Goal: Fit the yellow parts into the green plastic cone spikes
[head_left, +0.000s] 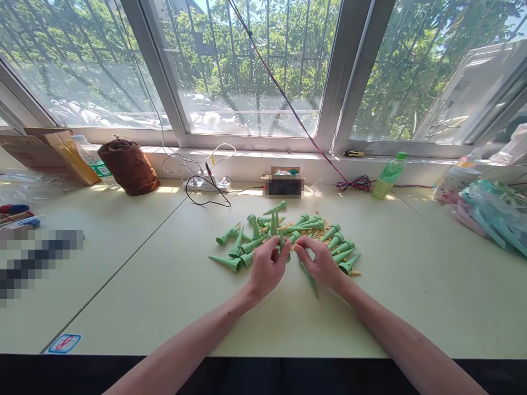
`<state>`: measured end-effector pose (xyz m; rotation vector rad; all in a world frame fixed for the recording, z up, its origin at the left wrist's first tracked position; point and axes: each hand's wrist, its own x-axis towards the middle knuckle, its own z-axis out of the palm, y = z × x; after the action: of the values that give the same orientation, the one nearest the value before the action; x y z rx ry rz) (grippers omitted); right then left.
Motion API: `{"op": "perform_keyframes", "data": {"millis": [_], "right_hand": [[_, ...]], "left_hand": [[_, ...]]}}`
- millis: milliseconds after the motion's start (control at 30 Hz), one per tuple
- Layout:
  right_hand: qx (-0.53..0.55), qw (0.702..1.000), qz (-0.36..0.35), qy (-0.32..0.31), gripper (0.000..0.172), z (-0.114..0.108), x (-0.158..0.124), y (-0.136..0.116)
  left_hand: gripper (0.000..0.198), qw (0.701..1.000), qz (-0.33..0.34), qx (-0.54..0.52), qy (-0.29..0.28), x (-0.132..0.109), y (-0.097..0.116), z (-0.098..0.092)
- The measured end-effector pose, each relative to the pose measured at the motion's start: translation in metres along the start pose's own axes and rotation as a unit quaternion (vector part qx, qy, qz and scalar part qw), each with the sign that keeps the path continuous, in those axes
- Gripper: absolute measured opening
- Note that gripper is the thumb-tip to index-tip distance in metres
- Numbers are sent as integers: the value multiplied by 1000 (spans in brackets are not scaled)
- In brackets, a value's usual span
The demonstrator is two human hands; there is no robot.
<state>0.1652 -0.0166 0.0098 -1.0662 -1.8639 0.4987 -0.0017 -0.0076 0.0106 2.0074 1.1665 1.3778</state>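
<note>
Bench centre | my right hand [323,266] grips green spike [310,282], left hand [267,269] pinches its cap | heap [313,224] looks largely unworked

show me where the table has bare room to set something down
Bare table stretches left of the left hand out to the seam, and right of the right hand, which holds a green spike, up to the plastic bags. Crowded: the pile of spikes and the cables behind it.
</note>
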Motion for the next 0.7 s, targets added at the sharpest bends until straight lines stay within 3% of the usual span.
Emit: {"op": "perform_keyframes", "data": {"millis": [400, 700], "right_hand": [[4, 1000, -9, -9, 23, -1, 1, -2], [-34, 999, -12, 0, 36, 2, 1, 6]], "left_hand": [[28, 1000, -5, -3, 3, 1, 2, 0], [28, 1000, 24, 19, 2, 1, 3, 0]]}}
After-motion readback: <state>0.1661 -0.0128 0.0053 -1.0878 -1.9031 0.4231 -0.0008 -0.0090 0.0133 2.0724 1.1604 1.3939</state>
